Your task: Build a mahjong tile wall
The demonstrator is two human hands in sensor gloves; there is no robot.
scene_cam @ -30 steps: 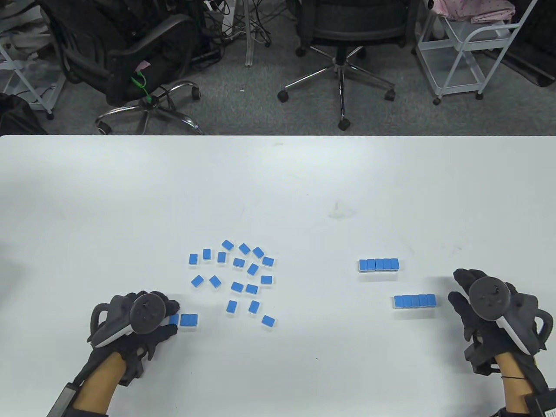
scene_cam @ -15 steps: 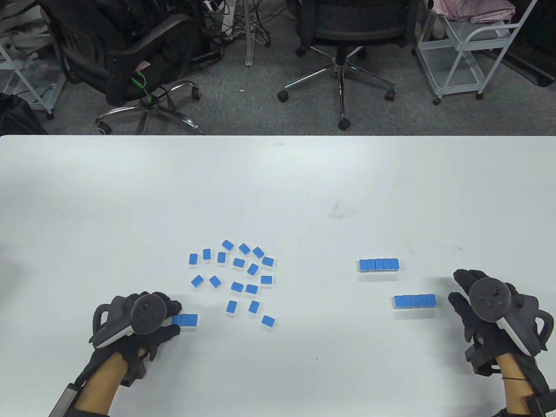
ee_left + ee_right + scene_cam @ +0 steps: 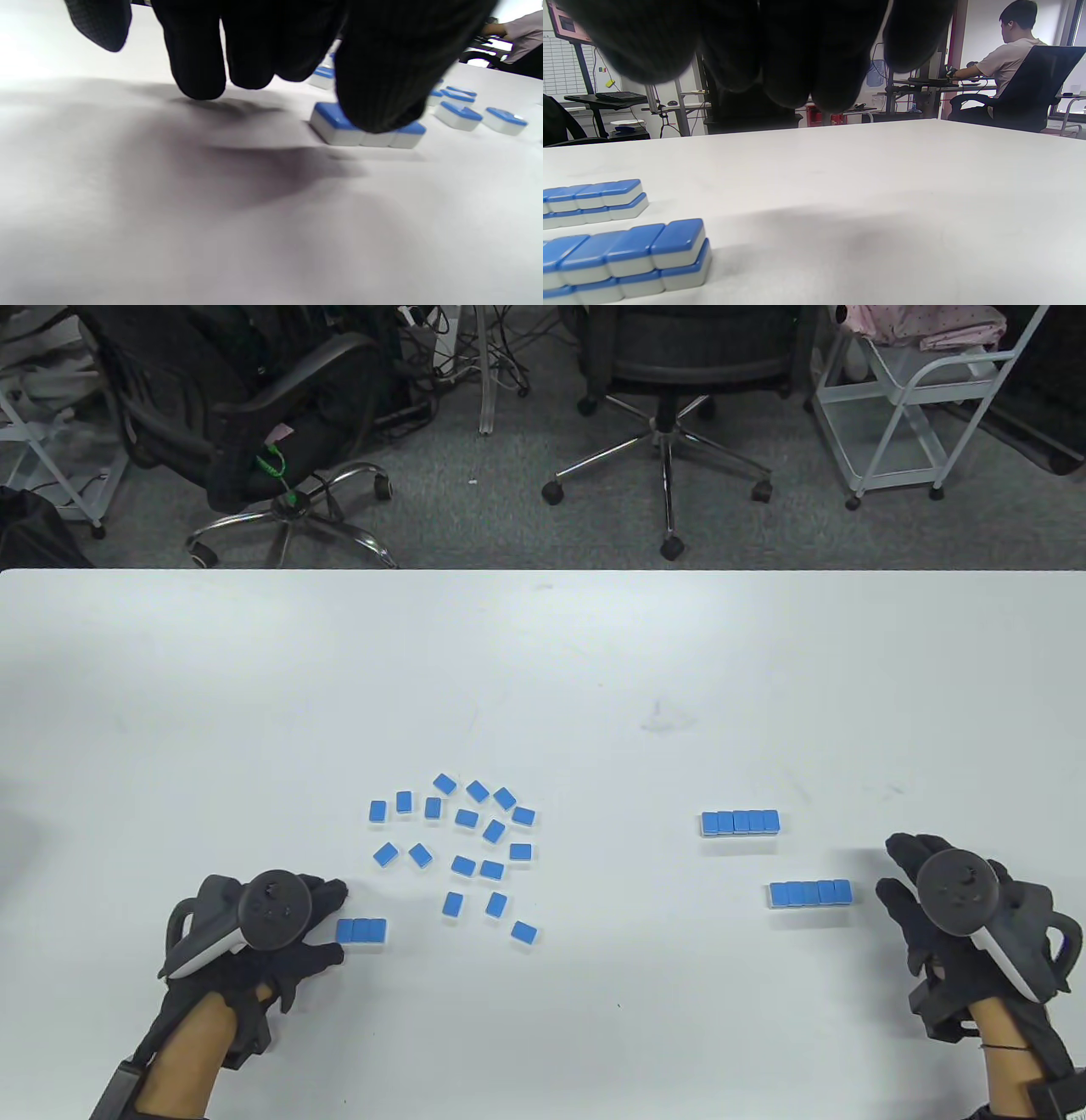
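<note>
A short single-layer row of three blue-backed tiles (image 3: 361, 931) lies at the front left. My left hand (image 3: 327, 923) hovers just left of it with its fingers loose, holding nothing. In the left wrist view the thumb (image 3: 382, 84) hangs in front of that row (image 3: 339, 127) and the fingers (image 3: 199, 63) stand off the table. Several loose tiles (image 3: 462, 848) lie face down right of centre-left. Two stacked walls, two tiles high, stand at the right, one farther (image 3: 740, 822) and one nearer (image 3: 810, 892). My right hand (image 3: 891, 867) rests right of the nearer wall (image 3: 628, 258), holding nothing.
The white table (image 3: 543, 661) stretches bare toward its far edge. Office chairs (image 3: 670, 381) and a white cart (image 3: 925, 398) stand on the floor beyond it. A seated person (image 3: 1014, 55) shows far off in the right wrist view.
My left hand has drawn back to the left, off the left end of the three-tile row, which now shows whole. The right hand has not moved.
</note>
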